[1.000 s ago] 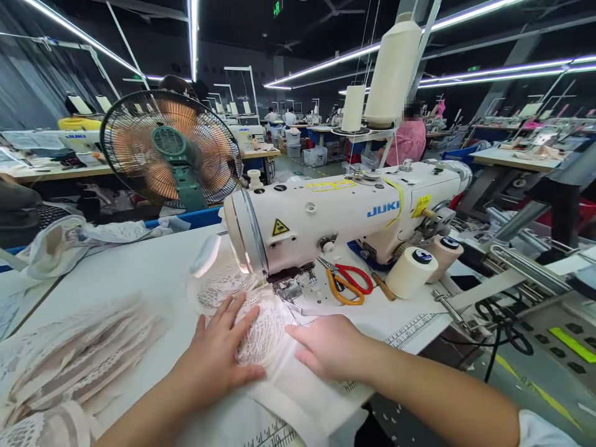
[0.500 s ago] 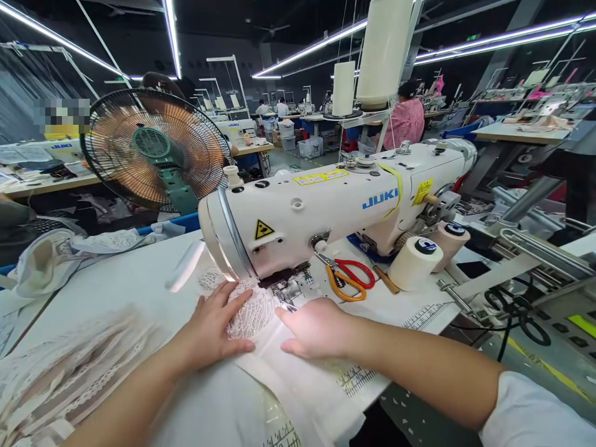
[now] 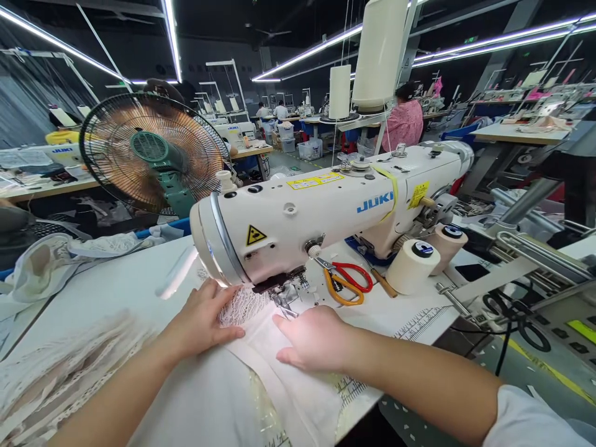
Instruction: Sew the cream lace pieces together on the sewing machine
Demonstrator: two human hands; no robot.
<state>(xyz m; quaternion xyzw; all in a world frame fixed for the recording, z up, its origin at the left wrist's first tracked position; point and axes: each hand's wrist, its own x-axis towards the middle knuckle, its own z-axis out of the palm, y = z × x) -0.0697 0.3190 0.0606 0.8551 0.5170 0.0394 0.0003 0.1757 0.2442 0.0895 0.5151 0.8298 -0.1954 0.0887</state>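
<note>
Garment factory: rows of sewing machines [image 3: 326,211], thread cones [image 3: 379,56].

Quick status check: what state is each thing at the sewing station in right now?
Left hand: flat on the white lace fabric.
Right hand: flat on the plain white cloth.
White JUKI sewing machine: fabric under its foot.
Red-and-orange scissors: lying closed.
Green-hubbed fan: blades blurred.

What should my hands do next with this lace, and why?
Probably ease the lace a little further under the presser foot. Both hands lie flat: left hand on the lace, right hand on the plain fabric, its fingertips beside the foot.
</note>
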